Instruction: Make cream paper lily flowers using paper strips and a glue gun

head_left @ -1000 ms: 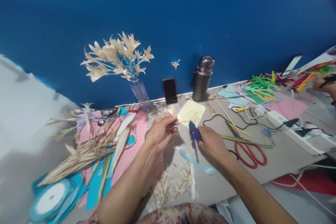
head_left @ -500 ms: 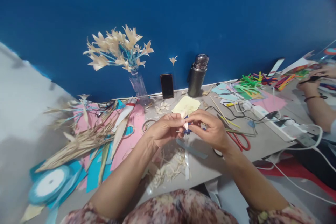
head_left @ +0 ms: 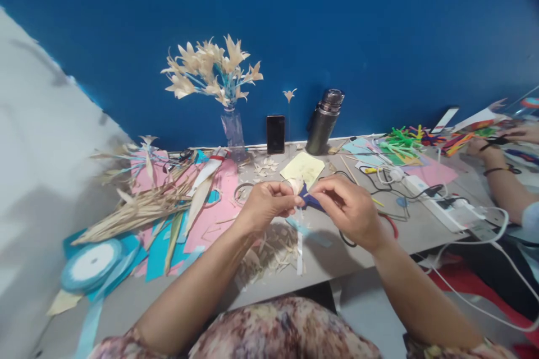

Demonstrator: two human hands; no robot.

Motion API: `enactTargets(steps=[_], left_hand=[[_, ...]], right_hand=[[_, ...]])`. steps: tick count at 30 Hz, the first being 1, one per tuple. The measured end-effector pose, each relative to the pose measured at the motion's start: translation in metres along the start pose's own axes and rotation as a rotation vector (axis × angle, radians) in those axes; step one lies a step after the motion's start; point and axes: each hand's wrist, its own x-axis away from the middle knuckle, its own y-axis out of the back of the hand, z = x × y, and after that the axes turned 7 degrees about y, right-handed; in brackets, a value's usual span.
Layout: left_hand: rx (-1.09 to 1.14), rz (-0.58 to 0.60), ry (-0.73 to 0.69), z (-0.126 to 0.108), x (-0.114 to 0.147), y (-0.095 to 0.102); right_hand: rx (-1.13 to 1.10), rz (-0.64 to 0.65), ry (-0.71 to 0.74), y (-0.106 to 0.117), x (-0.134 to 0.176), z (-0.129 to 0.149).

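Note:
My left hand [head_left: 272, 205] pinches a small cream husk flower [head_left: 296, 184] between thumb and fingers; its base is hidden by the fingertips. Just to the right, my right hand [head_left: 349, 207] is closed in a pinch, and a tiny pale bit seems to show at its fingertips. A dark blue object [head_left: 312, 201] lies behind the right fingers, mostly covered. Under the hands are a heap of husk scraps [head_left: 273, 252] and a strip of light blue ribbon [head_left: 309, 233]. A yellow paper sheet [head_left: 302, 168] lies just beyond.
Finished husk flowers [head_left: 210, 67] stand in a clear bottle [head_left: 233, 134], beside a phone [head_left: 275, 134] and a thermos [head_left: 324, 123]. Dried husks [head_left: 135, 213] and a ribbon roll [head_left: 92, 263] are at left. At right are a power strip [head_left: 438, 202] and another person's arm [head_left: 507, 179].
My right hand has pulled away to the right from the left one, uncovering more of the dark blue object. The left hand keeps its pinch. The whole view has shifted slightly.

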Motion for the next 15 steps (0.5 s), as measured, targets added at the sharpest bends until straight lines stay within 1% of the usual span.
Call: enactTargets(steps=[3, 5, 7, 12, 15], left_hand=[[-0.034, -0.041, -0.017, 0.002, 0.003, 0.001], [-0.052, -0.038, -0.020, 0.002, 0.005, 0.000], [-0.078, -0.032, -0.028, 0.002, 0.006, -0.001], [-0.147, -0.071, -0.030, 0.003, 0.007, -0.005], [-0.201, -0.099, -0.050, 0.003, 0.008, -0.007]], right_hand=[[0.216, 0.142, 0.097, 0.005, -0.007, 0.002], [0.333, 0.240, 0.115, 0.008, -0.012, 0.003], [0.429, 0.311, 0.126, 0.011, -0.016, 0.005], [0.554, 0.409, 0.164, 0.015, -0.023, 0.011], [0.577, 0.414, 0.176, 0.018, -0.025, 0.013]])
